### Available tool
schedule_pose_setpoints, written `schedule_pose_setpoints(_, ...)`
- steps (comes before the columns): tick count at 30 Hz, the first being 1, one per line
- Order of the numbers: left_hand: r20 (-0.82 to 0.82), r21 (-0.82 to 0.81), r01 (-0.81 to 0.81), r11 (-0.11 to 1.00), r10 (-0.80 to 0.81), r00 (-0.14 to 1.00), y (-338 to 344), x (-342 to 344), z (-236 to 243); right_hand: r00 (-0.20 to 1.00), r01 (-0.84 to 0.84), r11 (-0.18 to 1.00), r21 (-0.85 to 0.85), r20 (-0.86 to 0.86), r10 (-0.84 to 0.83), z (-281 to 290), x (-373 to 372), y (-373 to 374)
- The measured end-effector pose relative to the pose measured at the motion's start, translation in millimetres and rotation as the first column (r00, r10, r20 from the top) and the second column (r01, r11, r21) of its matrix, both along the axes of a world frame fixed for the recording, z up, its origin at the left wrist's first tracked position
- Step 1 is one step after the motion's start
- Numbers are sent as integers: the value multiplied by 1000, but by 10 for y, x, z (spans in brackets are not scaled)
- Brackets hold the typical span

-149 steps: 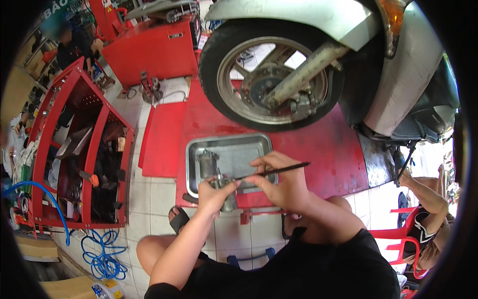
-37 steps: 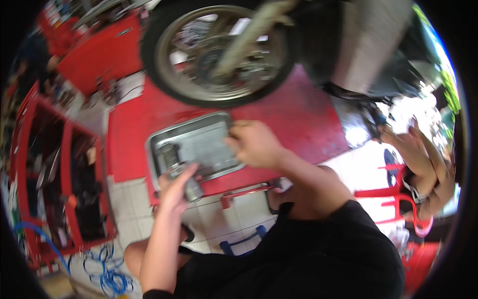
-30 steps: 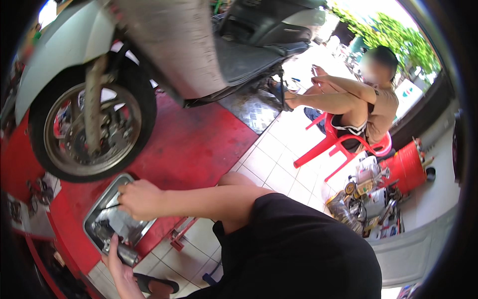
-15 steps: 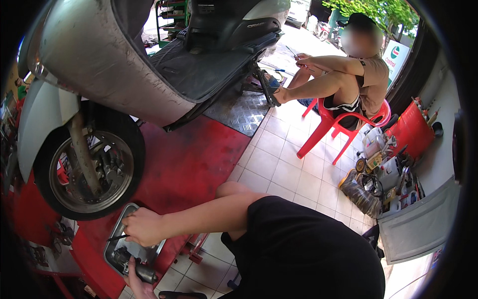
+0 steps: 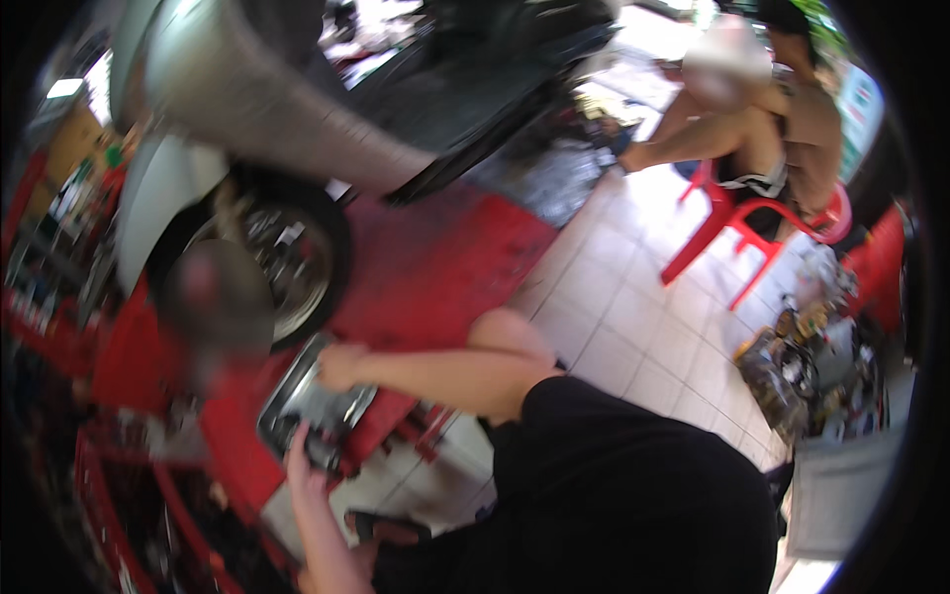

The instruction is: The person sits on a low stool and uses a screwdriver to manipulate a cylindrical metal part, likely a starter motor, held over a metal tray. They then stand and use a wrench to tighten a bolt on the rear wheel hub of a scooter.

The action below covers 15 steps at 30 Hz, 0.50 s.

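A shallow metal tray [image 5: 289,388] rests on the red platform [image 5: 381,287] close to the scooter's front wheel. My left hand [image 5: 304,463] is closed around a dark cylindrical metal part [image 5: 325,456] at the tray's near end. My right hand [image 5: 341,368] is over the tray's far right side with its fingers curled in. Motion blur hides what is between those fingers. The silver scooter [image 5: 267,89] stands over the platform, its front wheel [image 5: 332,257] just beyond the tray.
To the right, a person sits on a red plastic chair [image 5: 705,233] on the white tiled floor [image 5: 604,317]. Cans, bags and tools [image 5: 807,361] lie along the right wall. Red metal frames [image 5: 188,495] stand at the lower left.
The whole view has swung, so everything sits farther right and blurs. The dark-handled tool that showed in my right hand no longer shows clearly. My left hand stays at the cylindrical part.
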<state>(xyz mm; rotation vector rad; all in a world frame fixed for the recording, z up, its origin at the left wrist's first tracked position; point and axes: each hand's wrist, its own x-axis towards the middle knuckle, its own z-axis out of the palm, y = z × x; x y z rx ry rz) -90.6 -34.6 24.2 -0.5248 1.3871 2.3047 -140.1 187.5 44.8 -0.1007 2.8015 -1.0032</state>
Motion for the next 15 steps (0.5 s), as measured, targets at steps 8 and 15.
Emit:
schedule_pose_setpoints(8, 15, -223, -87, 971, 93, 996, -99, -196, -130, 982, -156, 956, 250, 147, 122, -152, 383, -161)
schedule_pose_setpoints(15, -33, -390, -38, 920, 27, 999, 107, -260, -208, 994, -107, 932, 348, 51, 95, -318, 403, -299)
